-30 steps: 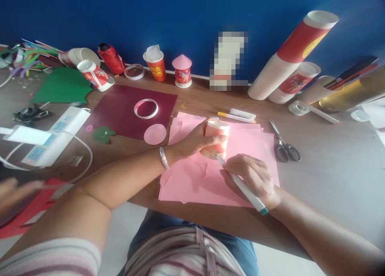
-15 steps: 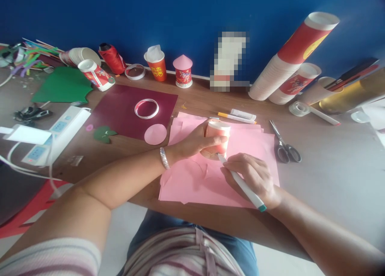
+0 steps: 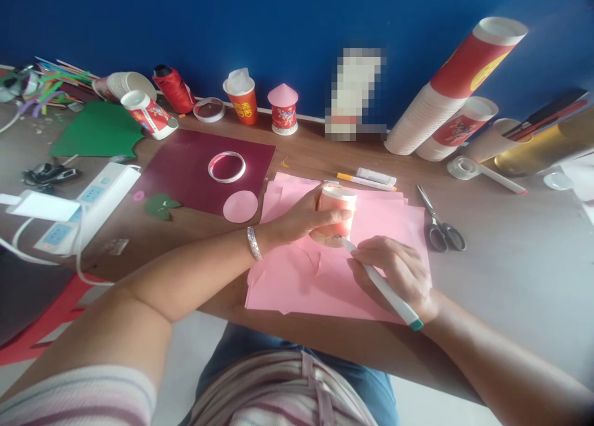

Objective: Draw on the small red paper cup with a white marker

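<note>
My left grip (image 3: 307, 217) hugs the cup (image 3: 335, 228), my right grip (image 3: 400, 268) pinches the pen (image 3: 390, 295), and I should press softly.

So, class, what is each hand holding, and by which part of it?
Left hand: the paper cup, around its side. Right hand: the white marker, near its tip.

The left hand (image 3: 302, 219) hides part of the paper cup (image 3: 331, 230), and the dark mark (image 3: 338, 237) low on it is too small to make out. Whether the tip of the white marker (image 3: 391, 294) touches the cup cannot be told. Pixelation masks a pale object (image 3: 351, 92) at the back, and the right edge cuts off a gold cylinder (image 3: 533, 152).
</note>
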The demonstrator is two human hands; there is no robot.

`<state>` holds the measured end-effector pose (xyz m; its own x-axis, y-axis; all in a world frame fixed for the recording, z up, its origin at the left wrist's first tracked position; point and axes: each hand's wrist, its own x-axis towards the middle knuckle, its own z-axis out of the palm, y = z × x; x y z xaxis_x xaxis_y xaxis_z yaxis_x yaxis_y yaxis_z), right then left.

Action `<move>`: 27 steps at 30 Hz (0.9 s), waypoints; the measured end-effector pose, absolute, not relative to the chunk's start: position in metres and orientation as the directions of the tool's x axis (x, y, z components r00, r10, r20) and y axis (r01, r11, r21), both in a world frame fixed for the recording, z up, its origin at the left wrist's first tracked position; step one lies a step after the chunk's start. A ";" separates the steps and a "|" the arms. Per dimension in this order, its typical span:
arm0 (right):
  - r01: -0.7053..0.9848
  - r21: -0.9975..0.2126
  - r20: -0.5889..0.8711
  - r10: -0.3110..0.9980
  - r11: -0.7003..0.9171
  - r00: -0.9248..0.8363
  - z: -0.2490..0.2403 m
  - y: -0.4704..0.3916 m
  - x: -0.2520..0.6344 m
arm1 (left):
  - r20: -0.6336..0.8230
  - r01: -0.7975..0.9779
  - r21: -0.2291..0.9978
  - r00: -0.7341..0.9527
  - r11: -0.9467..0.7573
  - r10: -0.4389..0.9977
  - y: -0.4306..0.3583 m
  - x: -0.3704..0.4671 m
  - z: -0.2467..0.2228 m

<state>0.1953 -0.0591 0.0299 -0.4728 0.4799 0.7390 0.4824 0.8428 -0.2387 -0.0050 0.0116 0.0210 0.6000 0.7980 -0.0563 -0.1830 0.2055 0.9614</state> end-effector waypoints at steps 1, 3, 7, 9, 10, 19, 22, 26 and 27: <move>0.481 -0.235 0.739 0.477 0.844 -0.476 0.030 -0.059 0.195 | -0.057 -0.184 0.961 0.600 0.207 0.798 0.012 -0.005 0.021; 0.478 -0.226 0.732 0.472 0.849 -0.491 0.030 -0.059 0.195 | -0.063 -0.185 0.960 0.594 0.212 0.802 0.012 -0.005 0.021; 0.477 -0.225 0.719 0.475 0.850 -0.507 0.032 -0.059 0.194 | -0.048 -0.179 0.965 0.599 0.192 0.799 0.013 -0.004 0.021; 0.479 -0.226 0.717 0.478 0.848 -0.508 0.033 -0.059 0.195 | -0.030 -0.172 0.970 0.612 0.170 0.790 0.014 -0.004 0.022; 0.479 -0.225 0.715 0.478 0.848 -0.510 0.032 -0.059 0.195 | -0.019 -0.174 0.972 0.621 0.161 0.784 0.014 -0.004 0.023; 0.464 -0.241 0.707 0.482 0.853 -0.518 0.031 -0.056 0.194 | 0.011 -0.197 0.969 0.643 0.152 0.766 0.014 -0.003 0.025; 0.466 -0.246 0.707 0.487 0.850 -0.513 0.031 -0.056 0.194 | 0.004 -0.181 0.972 0.653 0.151 0.757 0.013 -0.004 0.025; 0.491 -0.262 0.711 0.510 0.831 -0.484 0.029 -0.058 0.198 | -0.024 -0.174 0.968 0.655 0.182 0.755 0.012 -0.004 0.025; 0.499 -0.267 0.715 0.517 0.824 -0.470 0.028 -0.058 0.198 | -0.035 -0.176 0.965 0.652 0.196 0.757 0.012 -0.005 0.025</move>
